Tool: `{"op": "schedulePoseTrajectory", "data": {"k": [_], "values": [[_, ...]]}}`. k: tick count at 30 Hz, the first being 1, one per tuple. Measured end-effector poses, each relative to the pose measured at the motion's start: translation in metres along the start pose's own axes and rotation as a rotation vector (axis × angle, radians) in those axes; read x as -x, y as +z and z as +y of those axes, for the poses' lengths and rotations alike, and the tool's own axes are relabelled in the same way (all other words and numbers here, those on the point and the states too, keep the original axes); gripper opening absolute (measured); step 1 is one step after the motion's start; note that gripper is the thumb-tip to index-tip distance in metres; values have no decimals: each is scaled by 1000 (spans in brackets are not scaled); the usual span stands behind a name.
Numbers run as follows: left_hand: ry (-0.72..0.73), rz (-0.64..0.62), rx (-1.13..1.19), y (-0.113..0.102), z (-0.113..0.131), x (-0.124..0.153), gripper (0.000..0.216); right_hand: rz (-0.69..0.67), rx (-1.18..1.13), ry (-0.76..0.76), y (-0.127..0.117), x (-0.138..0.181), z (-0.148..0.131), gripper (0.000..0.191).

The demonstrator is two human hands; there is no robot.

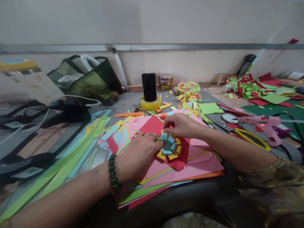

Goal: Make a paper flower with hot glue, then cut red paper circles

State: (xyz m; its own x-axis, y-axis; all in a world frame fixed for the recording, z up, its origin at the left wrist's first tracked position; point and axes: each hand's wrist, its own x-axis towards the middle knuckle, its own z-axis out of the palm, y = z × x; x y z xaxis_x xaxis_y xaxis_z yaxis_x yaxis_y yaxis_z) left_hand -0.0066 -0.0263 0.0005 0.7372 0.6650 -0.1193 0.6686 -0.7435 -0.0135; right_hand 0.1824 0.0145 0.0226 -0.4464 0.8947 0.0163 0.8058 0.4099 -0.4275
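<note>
A paper flower (169, 144) with light blue loops in the middle and yellow loops around them rests on a red sheet (181, 160). My left hand (140, 150), wearing a ring and a green bead bracelet (114, 174), has its fingers curled against the flower's left edge. At the far edge, my right hand (180, 125) is closed in a pinch by a yellow loop; its fingertips partly hide what they grip. Beneath lies a stack of coloured paper (201, 169), mostly pink on top.
Paper strips (71, 158) spread to the left. Behind stand a phone (149, 86) on a tape roll (150, 103), a snack cup (165, 81) and finished paper flowers (188, 91). To the right are scissors (251, 139) and a pink glue gun (263, 123) with a lit red light.
</note>
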Motion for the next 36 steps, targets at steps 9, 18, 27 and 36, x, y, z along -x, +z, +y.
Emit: {"op": "schedulePoseTrajectory", "data": {"k": [9, 18, 27, 36], "values": [[8, 2, -9, 5, -3, 2, 18, -158, 102, 71, -4, -1, 0, 13], [12, 8, -16, 3, -1, 1, 16, -171, 118, 58, -3, -2, -1, 14], [8, -25, 12, -3, 0, 2, 18, -137, 129, 36, -2, -1, -2, 17], [-13, -56, 73, -8, -1, 1, 13, -258, 356, -315, -11, 14, -9, 34]]}}
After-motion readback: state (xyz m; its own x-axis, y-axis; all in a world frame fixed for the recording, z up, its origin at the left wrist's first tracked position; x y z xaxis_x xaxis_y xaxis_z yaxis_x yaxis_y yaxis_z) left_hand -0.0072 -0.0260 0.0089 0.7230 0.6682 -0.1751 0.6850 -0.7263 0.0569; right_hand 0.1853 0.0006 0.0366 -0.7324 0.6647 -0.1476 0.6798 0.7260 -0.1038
